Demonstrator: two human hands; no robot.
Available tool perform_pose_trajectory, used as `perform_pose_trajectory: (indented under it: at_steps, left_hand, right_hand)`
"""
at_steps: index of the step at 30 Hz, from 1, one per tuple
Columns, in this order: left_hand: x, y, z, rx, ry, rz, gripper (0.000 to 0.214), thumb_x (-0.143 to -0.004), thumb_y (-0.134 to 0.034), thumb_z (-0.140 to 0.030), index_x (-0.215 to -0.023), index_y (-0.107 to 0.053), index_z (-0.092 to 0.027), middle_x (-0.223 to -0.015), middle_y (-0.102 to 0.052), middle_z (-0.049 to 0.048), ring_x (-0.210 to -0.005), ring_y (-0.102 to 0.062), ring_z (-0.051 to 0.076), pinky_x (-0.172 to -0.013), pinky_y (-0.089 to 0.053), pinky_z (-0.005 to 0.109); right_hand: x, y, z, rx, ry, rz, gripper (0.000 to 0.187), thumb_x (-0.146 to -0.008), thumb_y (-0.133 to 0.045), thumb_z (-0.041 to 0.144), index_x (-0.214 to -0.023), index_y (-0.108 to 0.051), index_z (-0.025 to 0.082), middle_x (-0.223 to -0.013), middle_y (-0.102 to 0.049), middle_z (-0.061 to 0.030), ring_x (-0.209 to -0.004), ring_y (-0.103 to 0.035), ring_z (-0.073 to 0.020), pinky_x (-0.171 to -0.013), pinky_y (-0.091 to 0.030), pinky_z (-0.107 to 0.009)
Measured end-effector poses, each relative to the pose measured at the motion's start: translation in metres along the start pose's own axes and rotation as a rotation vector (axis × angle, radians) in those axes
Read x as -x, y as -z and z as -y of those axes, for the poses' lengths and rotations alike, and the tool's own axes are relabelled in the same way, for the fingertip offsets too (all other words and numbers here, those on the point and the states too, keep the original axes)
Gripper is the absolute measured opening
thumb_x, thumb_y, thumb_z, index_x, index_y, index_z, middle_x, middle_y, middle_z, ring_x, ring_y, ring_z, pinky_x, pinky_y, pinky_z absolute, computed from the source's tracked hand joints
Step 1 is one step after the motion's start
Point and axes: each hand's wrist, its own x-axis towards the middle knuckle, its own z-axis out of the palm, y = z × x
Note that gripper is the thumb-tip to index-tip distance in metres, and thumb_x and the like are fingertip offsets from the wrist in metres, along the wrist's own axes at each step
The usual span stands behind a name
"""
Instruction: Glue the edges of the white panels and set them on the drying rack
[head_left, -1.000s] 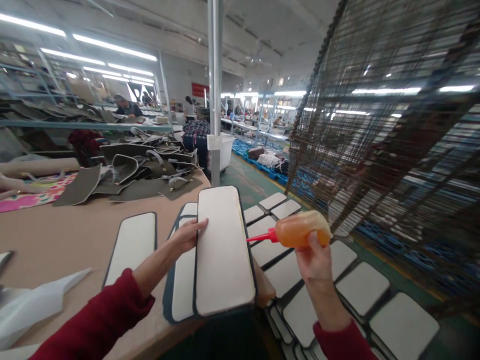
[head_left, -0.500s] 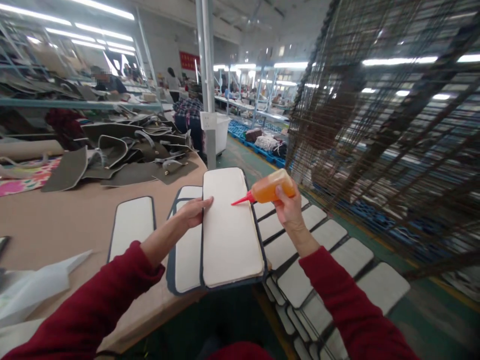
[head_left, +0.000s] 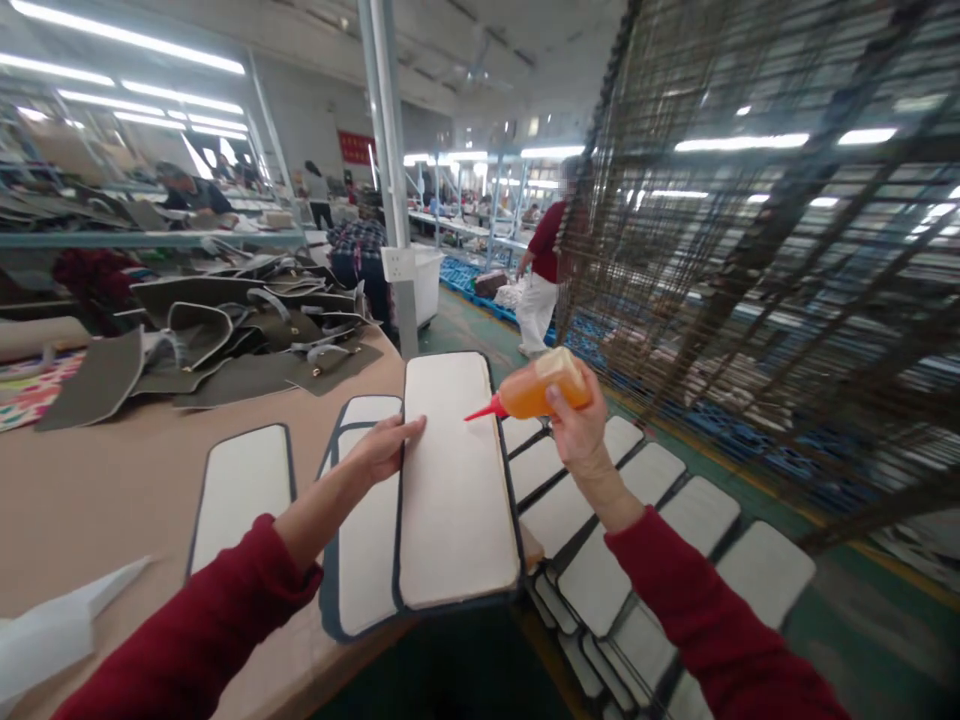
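Note:
My left hand [head_left: 386,445] grips the left edge of a white rounded-rectangle panel [head_left: 454,490] with dark blue edging, its thumb lying on the white face. In my right hand [head_left: 581,425] is a squeeze bottle [head_left: 532,388] of orange-amber liquid, tilted with its red nozzle pointing left. The nozzle tip is over the panel's upper right part; I cannot tell whether it touches. Partly under the held panel lies another dark-edged white panel [head_left: 366,545] at the table's edge. A separate similar panel [head_left: 244,490] rests farther left.
Several white panels [head_left: 761,570] lie in overlapping rows to the right. Grey-brown cut pieces [head_left: 217,350] are heaped on the brown table [head_left: 300,410]. A metal post [head_left: 394,200] rises beyond the panel, and a wire mesh rack [head_left: 750,250] stands at right. A person in red [head_left: 544,255] walks in the aisle.
The view has shifted a little, so the table and background sit farther left. A person in a red top and white trousers has appeared in the aisle. Both hands keep their holds.

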Motion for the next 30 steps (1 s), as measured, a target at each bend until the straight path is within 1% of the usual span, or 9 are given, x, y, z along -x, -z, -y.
perform_pose_trajectory:
  at_steps: [4,8,10,14,17,19,22,24,30]
  left_hand:
    - [-0.002,0.0,-0.002,0.013,-0.006,0.009,0.004,-0.082,-0.064,-0.008,-0.08,-0.064,-0.011,-0.072,-0.073,0.0083,-0.058,-0.067,0.016,-0.059,-0.057,0.025]
    - [-0.007,0.004,-0.004,0.003,-0.021,-0.02,0.005,-0.082,-0.063,-0.006,-0.081,-0.063,-0.011,-0.073,-0.073,0.0097,-0.059,-0.068,0.017,-0.06,-0.058,0.027]
    - [-0.005,-0.003,-0.005,-0.024,-0.019,0.0,0.006,-0.082,-0.061,-0.005,-0.082,-0.063,-0.01,-0.073,-0.073,0.01,-0.059,-0.068,0.018,-0.059,-0.058,0.027]
    - [0.006,-0.03,-0.006,-0.094,-0.005,0.121,0.007,-0.081,-0.061,-0.004,-0.082,-0.065,-0.01,-0.074,-0.074,0.0094,-0.058,-0.067,0.017,-0.057,-0.057,0.026]
    - [0.008,-0.044,-0.007,-0.12,0.009,0.196,0.005,-0.078,-0.067,-0.007,-0.08,-0.066,-0.011,-0.076,-0.074,0.0092,-0.061,-0.068,0.018,-0.059,-0.057,0.026]
    - [0.002,-0.046,-0.005,-0.111,0.012,0.211,0.005,-0.077,-0.068,-0.008,-0.079,-0.065,-0.011,-0.076,-0.074,0.0095,-0.063,-0.069,0.018,-0.06,-0.057,0.025]
    - [-0.013,-0.047,0.003,-0.102,0.017,0.216,0.006,-0.078,-0.067,-0.009,-0.081,-0.063,-0.011,-0.076,-0.074,0.0098,-0.063,-0.069,0.019,-0.059,-0.057,0.026]
    - [-0.021,-0.053,0.011,-0.108,0.032,0.211,0.007,-0.077,-0.068,-0.009,-0.082,-0.063,-0.011,-0.073,-0.074,0.009,-0.059,-0.068,0.018,-0.057,-0.057,0.026]
    - [-0.022,-0.097,0.027,-0.127,0.086,0.339,0.013,-0.074,-0.073,-0.011,-0.084,-0.065,-0.013,-0.071,-0.074,0.0067,-0.054,-0.066,0.016,-0.055,-0.054,0.025]
  right_hand:
    - [0.013,0.009,-0.004,-0.033,-0.02,-0.091,0.059,-0.058,-0.083,0.038,-0.109,-0.058,0.024,-0.098,-0.066,-0.0004,-0.084,-0.062,-0.0171,-0.081,-0.053,-0.033]
    - [0.063,0.037,-0.005,0.036,-0.177,0.156,0.058,-0.061,-0.083,0.034,-0.113,-0.06,0.023,-0.099,-0.069,-0.0036,-0.086,-0.064,-0.019,-0.079,-0.054,-0.031]
    - [0.066,0.04,-0.003,0.089,-0.151,0.191,0.06,-0.062,-0.083,0.033,-0.116,-0.06,0.023,-0.104,-0.069,-0.0051,-0.091,-0.065,-0.0206,-0.083,-0.053,-0.033]
    - [0.023,0.024,0.003,0.098,0.052,-0.088,0.065,-0.06,-0.082,0.04,-0.118,-0.057,0.024,-0.111,-0.067,-0.005,-0.099,-0.062,-0.0222,-0.088,-0.052,-0.038]
    - [0.01,0.023,0.004,0.101,0.087,-0.172,0.066,-0.06,-0.081,0.043,-0.118,-0.056,0.024,-0.11,-0.067,-0.005,-0.098,-0.062,-0.0223,-0.088,-0.053,-0.039]
    - [0.029,0.031,0.005,0.12,0.048,-0.128,0.063,-0.061,-0.081,0.041,-0.117,-0.058,0.024,-0.107,-0.068,-0.0051,-0.095,-0.064,-0.0225,-0.086,-0.054,-0.038]
    - [0.07,0.049,0.007,0.153,-0.059,0.066,0.06,-0.059,-0.083,0.035,-0.114,-0.061,0.024,-0.106,-0.07,-0.0054,-0.094,-0.066,-0.0241,-0.084,-0.055,-0.037]
    - [0.078,0.058,0.012,0.184,-0.074,0.117,0.061,-0.058,-0.084,0.031,-0.114,-0.062,0.025,-0.107,-0.07,-0.0053,-0.096,-0.066,-0.0243,-0.085,-0.055,-0.036]
    - [0.021,0.091,0.025,0.154,0.134,-0.368,0.062,-0.055,-0.084,0.039,-0.111,-0.059,0.025,-0.109,-0.066,-0.0027,-0.096,-0.062,-0.0199,-0.094,-0.048,-0.037]
